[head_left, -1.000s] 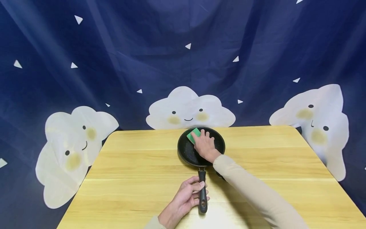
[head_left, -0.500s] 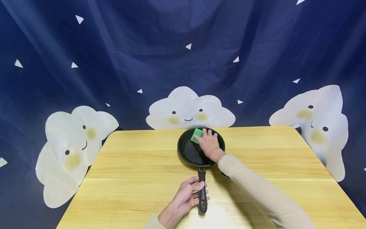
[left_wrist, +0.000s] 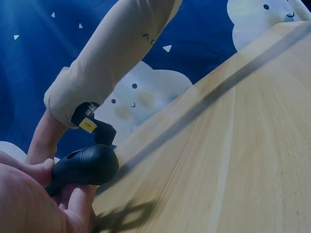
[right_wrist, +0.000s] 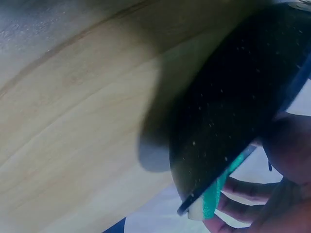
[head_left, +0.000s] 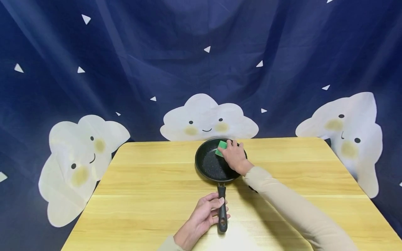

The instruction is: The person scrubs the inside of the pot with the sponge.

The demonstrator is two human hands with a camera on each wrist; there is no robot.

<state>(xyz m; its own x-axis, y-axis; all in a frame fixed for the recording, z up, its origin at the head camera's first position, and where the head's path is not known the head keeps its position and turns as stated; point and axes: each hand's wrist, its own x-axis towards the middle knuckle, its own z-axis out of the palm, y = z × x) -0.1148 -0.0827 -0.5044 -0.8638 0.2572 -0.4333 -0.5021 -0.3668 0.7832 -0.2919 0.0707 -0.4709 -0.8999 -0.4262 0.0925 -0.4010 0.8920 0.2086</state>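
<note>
A black frying pan [head_left: 208, 165] with pale specks stands in the middle of the head view, its handle pointing toward me. My left hand [head_left: 201, 216] grips the handle [head_left: 222, 211], thumb on top and fingers behind it; the handle's rounded end [left_wrist: 92, 165] shows in the left wrist view. Over the pan's right side, my right hand [head_left: 235, 157] holds a green sponge [head_left: 221, 147] against the inner surface. From the right wrist, the sponge [right_wrist: 211, 199] has a whitish layer and sits at the pan's rim, with fingers curled beside it. The palm hides part of the pan.
A light wooden table [head_left: 141, 181] spreads beneath the pan. Behind it hangs a dark blue curtain [head_left: 207, 76] with smiling clouds and small white triangles. A black device [left_wrist: 87, 116] is strapped at the right sleeve.
The right hand has slid the sponge rightward across the pan, from its upper middle toward the right side. Left hand and pan keep their place.
</note>
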